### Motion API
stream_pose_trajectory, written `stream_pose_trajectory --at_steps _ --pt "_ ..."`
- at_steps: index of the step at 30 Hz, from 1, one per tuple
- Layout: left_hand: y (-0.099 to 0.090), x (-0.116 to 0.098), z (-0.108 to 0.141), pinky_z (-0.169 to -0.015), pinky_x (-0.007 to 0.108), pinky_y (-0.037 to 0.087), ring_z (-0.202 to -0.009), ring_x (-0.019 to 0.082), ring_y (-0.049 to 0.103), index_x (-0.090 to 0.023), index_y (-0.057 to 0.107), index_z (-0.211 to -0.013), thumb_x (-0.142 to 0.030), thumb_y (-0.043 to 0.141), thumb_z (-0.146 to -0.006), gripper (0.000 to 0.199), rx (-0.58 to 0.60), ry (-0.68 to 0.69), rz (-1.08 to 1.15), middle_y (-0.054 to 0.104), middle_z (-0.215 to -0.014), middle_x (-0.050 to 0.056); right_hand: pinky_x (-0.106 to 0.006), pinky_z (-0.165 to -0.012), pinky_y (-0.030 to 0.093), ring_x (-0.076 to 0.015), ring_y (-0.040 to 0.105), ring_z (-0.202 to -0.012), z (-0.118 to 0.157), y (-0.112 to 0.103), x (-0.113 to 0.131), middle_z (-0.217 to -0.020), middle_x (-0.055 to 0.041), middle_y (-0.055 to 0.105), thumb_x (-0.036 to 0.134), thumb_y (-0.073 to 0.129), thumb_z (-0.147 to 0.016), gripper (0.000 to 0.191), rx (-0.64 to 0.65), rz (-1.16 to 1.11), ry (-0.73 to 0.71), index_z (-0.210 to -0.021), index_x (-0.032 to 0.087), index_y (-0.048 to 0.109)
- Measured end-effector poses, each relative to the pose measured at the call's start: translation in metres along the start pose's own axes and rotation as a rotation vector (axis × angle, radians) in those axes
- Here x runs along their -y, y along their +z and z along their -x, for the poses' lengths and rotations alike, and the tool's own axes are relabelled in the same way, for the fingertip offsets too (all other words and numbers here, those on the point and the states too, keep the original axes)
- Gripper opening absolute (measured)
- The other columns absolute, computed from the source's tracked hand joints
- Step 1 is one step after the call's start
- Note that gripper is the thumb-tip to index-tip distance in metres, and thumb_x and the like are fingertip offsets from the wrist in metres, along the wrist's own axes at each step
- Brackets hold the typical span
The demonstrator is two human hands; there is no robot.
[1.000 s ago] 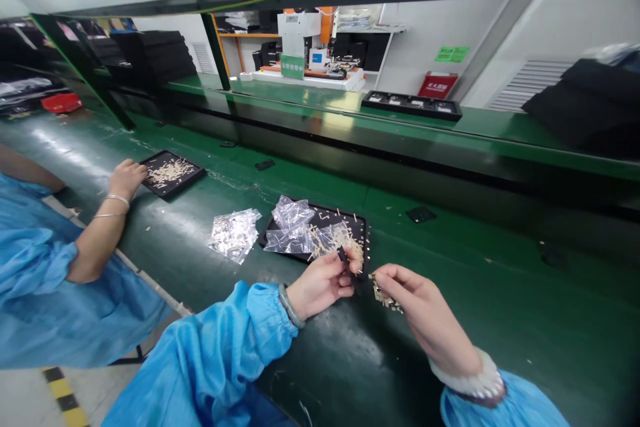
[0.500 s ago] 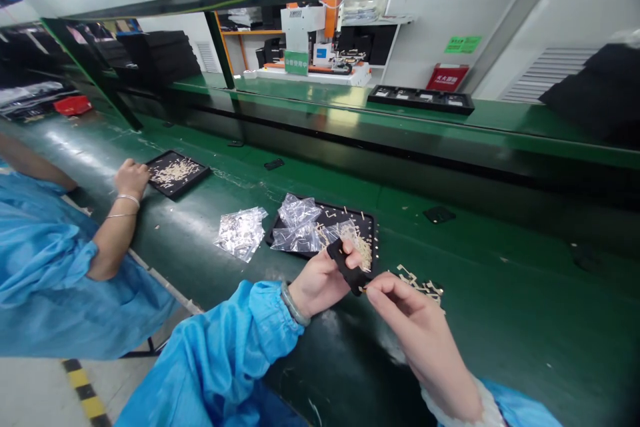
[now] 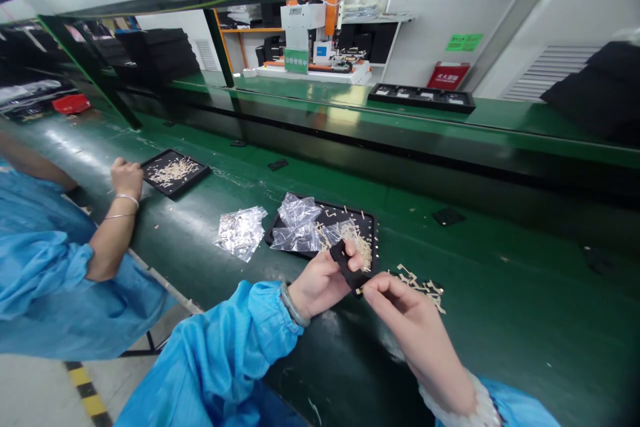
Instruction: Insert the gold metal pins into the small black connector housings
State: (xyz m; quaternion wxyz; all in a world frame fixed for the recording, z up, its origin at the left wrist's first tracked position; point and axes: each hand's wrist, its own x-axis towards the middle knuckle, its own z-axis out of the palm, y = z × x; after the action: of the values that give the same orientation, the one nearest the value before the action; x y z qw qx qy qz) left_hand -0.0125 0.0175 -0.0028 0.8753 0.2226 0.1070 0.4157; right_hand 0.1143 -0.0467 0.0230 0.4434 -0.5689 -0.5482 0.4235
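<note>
My left hand (image 3: 325, 283) is closed around a flat black plastic part (image 3: 345, 263), holding it tilted above the bench. At the part's lower end, my right hand (image 3: 400, 307) pinches a small gold-coloured piece (image 3: 359, 291), mostly hidden by the fingertips. Just behind my hands lies a black tray (image 3: 371, 223) with many small gold-coloured pieces (image 3: 364, 250) and clear plastic bags (image 3: 299, 220). Beyond my right fingers, a loose heap of bent gold-coloured strips (image 3: 417, 287) rests on the bench.
Left of the tray lie more clear bags (image 3: 241, 232). A co-worker's hand (image 3: 127, 177) is beside another black tray (image 3: 200, 175) of small pieces. Flat black parts (image 3: 449, 216) lie spaced along the green surface. A raised green shelf (image 3: 310, 90) runs behind, with a long black tray (image 3: 421, 99).
The black parts along the green surface have shifted slightly right. My right fingertips have moved a little left at the part's end. The co-worker's hand has drawn back slightly from its tray.
</note>
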Motion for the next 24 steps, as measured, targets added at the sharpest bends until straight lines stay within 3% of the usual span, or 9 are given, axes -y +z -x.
stream_pose_trajectory --at_steps 24 --pt "0.0001 -0.0013 -0.0004 -0.055 0.021 0.033 -0.059 0.010 0.041 -0.016 0.049 -0.080 -0.020 0.065 -0.073 0.017 -0.027 -0.008 -0.080 0.043 -0.067 -0.001 -0.025 -0.056 0.040 -0.0145 0.048 -0.058 0.0011 -0.0018 0.0079 -0.061 -0.0001 0.052 0.030 0.052 -0.078 0.021 -0.060 0.156 -0.129 -0.059 0.020 0.052"
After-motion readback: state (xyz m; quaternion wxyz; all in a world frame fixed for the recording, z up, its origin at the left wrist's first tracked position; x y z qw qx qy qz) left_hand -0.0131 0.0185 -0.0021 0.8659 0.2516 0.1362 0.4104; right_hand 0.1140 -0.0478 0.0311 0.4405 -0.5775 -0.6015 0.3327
